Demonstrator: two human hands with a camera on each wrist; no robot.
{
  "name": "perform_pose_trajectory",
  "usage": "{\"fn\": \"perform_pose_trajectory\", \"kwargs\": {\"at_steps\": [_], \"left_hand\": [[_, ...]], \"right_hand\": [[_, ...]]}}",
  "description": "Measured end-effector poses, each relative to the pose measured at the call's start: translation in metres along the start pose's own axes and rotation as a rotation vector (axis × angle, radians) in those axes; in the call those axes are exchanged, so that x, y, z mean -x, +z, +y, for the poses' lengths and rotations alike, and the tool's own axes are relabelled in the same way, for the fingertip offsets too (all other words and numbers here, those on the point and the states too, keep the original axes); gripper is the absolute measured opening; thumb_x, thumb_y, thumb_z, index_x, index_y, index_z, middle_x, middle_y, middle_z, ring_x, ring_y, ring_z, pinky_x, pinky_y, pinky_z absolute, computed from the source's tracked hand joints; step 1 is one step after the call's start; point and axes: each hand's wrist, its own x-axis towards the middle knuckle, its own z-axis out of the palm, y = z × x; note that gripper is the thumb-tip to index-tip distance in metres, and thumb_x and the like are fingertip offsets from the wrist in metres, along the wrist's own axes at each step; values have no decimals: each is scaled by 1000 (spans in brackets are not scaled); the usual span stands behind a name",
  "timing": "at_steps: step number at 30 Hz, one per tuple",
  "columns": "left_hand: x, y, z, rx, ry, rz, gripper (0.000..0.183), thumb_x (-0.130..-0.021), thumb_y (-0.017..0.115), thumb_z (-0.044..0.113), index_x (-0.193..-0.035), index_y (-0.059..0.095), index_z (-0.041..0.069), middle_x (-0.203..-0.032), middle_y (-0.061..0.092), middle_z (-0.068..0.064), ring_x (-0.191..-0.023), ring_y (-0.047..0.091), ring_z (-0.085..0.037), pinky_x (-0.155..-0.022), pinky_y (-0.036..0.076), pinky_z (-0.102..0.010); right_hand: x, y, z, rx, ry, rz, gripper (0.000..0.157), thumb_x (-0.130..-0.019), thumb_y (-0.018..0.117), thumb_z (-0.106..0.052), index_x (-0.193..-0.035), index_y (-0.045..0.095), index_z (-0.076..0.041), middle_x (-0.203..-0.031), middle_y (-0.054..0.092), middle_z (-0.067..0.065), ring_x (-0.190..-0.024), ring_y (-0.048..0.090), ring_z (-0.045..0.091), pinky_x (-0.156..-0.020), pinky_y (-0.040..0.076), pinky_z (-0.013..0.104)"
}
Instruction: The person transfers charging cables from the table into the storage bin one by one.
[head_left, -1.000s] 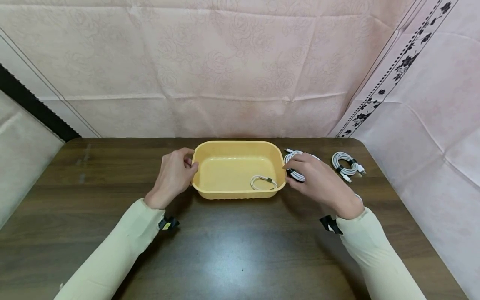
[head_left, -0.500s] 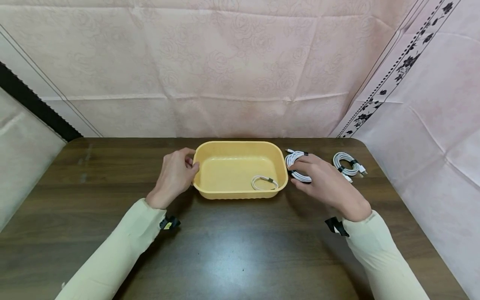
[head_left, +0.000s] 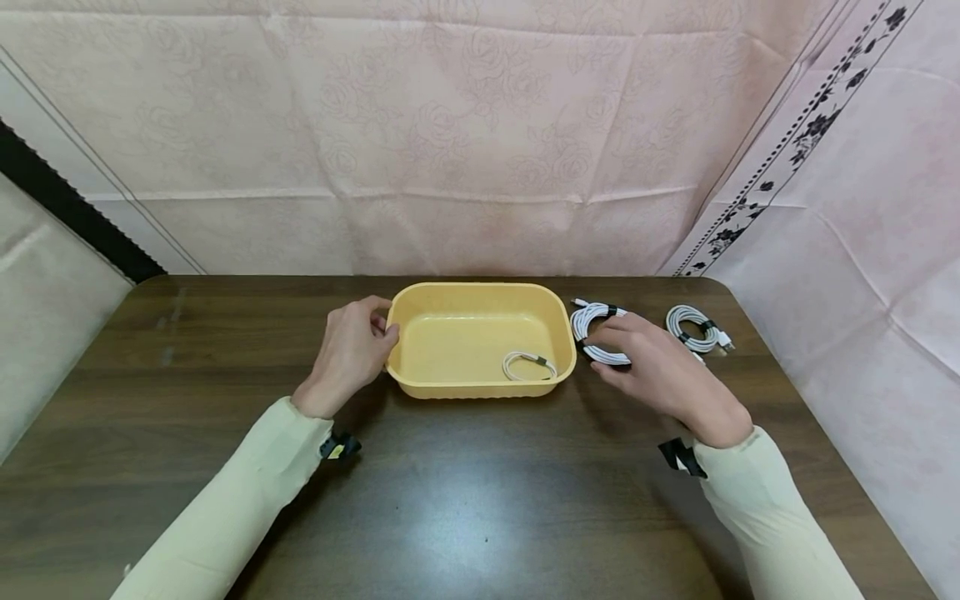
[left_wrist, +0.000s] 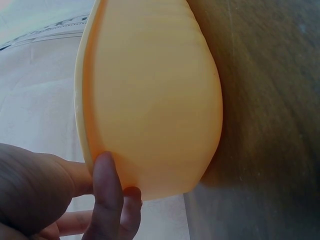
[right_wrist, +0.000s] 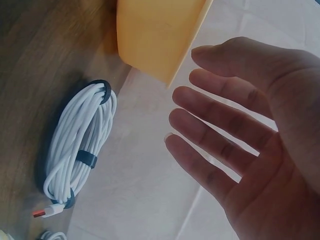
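Note:
A yellow plastic tub (head_left: pixel 480 390) stands on the table, with a small coiled white cable (head_left: pixel 516 358) lying inside near its front right corner. My left hand (head_left: pixel 343 354) pinches the tub's left rim; the left wrist view shows its fingers (left_wrist: pixel 107 182) against the tub's outer wall. Just right of the tub, my right hand (head_left: pixel 660 367) hovers over a larger coiled white cable (head_left: pixel 580 325) with black ties, hiding part of it. In the right wrist view the fingers of that hand (right_wrist: pixel 265 180) are extended and apart from the coil (right_wrist: pixel 67 132).
Another coiled white cable (head_left: pixel 678 317) with black ties lies farther right on the brown wooden table (head_left: pixel 450 500). Behind the table hangs a pale floral cloth (head_left: pixel 465 150).
My right hand has drawn away from the tub's right rim and moved right, over the nearer coiled cable. My left hand has stayed at the left rim.

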Motion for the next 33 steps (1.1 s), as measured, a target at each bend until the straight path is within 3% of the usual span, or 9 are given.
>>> {"fn": "perform_pose_trajectory", "kwargs": {"at_steps": [33], "left_hand": [[1, -1, 2, -5, -18, -9, 35, -98, 62, 10, -130, 64, -3, -94, 68, -16, -76, 65, -22, -56, 53, -25]], "right_hand": [[16, 2, 8, -3, 45, -16, 29, -87, 78, -13, -116, 75, -4, -116, 71, 9, -113, 65, 28, -97, 54, 47]]}}
